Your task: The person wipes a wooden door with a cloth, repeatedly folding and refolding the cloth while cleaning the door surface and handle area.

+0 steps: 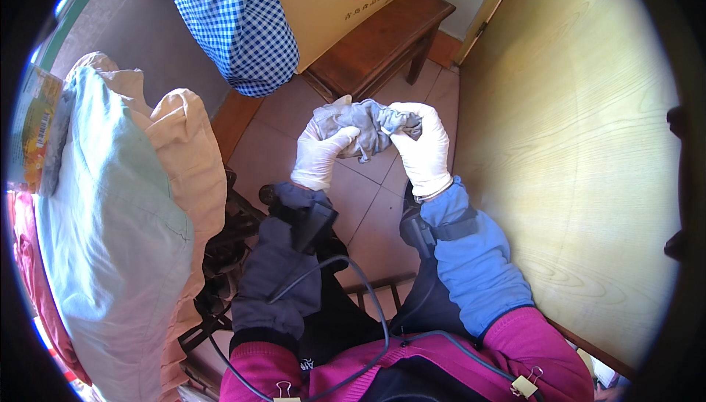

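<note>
A crumpled grey cloth [364, 118] hangs in the air above the tiled floor, held between both hands. My left hand [321, 151], in a white glove, grips the cloth's left part with the thumb laid over its front. At the other end, my right hand [423, 143], gloved the same way, pinches a bunched fold between thumb and fingers. The fingers of both hands are partly hidden behind the fabric. Dark and blue sleeve covers wrap the forearms, each with a black strapped device near the wrist.
Beyond the hands stand a brown wooden stool [380, 38], a cardboard box [325, 10] and a blue checked cloth cover [237, 27]. A wooden door panel [568, 143] rises at right. Pale green fabric [116, 225] drapes at left above a dark rack [226, 247]. A grey cable [375, 297] loops across my lap.
</note>
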A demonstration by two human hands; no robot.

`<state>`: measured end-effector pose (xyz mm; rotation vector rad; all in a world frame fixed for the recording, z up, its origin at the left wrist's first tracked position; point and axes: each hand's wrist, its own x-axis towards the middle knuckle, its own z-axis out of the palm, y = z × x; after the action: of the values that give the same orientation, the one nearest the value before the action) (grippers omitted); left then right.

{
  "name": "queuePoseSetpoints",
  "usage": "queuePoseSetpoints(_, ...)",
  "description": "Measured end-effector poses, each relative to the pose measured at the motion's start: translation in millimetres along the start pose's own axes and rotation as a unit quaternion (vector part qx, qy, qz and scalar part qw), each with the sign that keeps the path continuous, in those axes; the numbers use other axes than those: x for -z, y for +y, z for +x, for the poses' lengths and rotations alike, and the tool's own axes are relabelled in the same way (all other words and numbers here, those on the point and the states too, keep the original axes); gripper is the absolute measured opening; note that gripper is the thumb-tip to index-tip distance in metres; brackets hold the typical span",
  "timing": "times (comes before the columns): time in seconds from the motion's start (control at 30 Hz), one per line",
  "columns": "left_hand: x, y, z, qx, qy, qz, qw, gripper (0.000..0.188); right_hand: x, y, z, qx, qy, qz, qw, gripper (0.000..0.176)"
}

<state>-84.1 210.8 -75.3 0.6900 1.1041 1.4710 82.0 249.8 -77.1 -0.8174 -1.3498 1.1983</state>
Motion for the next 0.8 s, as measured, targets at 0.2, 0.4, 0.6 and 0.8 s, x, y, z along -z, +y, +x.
queuePoseSetpoints(0.2,-16.8,-14.9,-5.5,-0.049,0.089,-0.003,0.995,0.042,-7.4,-5.5,-5.7,0.079,0.004,-0.232,0.970,0.035)
queuePoseSetpoints(0.4,-22.6,-22.0,-19.1,0.009,0.018,-0.062,0.998,0.044,-4.4,-9.7,-2.1,0.133,0.038,-0.333,0.933,0.037)
queuePoseSetpoints(0.6,-28.2,-21.3,-17.1,-0.079,-0.089,-0.134,0.984,0.044,-14.0,-20.9,-4.7,0.133,-0.081,-0.387,0.909,0.035)
queuePoseSetpoints(0.8,-9.0,-14.6,-9.5,-0.040,-0.025,-0.167,0.985,0.049,-32.0,-26.7,-18.1,0.177,-0.119,-0.234,0.949,0.060)
